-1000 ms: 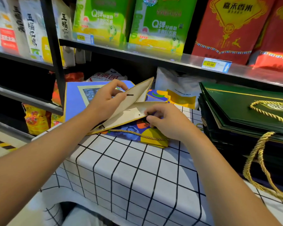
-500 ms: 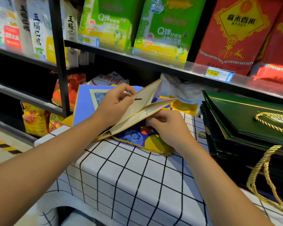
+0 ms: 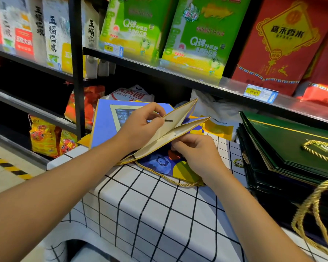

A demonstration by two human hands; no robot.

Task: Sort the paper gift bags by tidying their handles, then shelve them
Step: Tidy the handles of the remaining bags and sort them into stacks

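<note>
While both hands pinch as before, left hand [image 3: 140, 127] holds the blue gift bag [image 3: 170, 129] mouth wider toward one o'clock, right hand [image 3: 197, 156] its lower lip.

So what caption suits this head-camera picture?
Both hands, left and right, spread a blue paper gift bag open on a checked tablecloth.

Gift bags on a table before stocked shelves

The opened bag [image 3: 170, 129] lies mid-table [image 3: 140, 214] between left hand [image 3: 138, 127] and right hand [image 3: 199, 154]; a flat bag stack [image 3: 292, 148] sits right, shelved boxes [image 3: 197, 35] above behind, packets [image 3: 45, 137] lower left.
</note>
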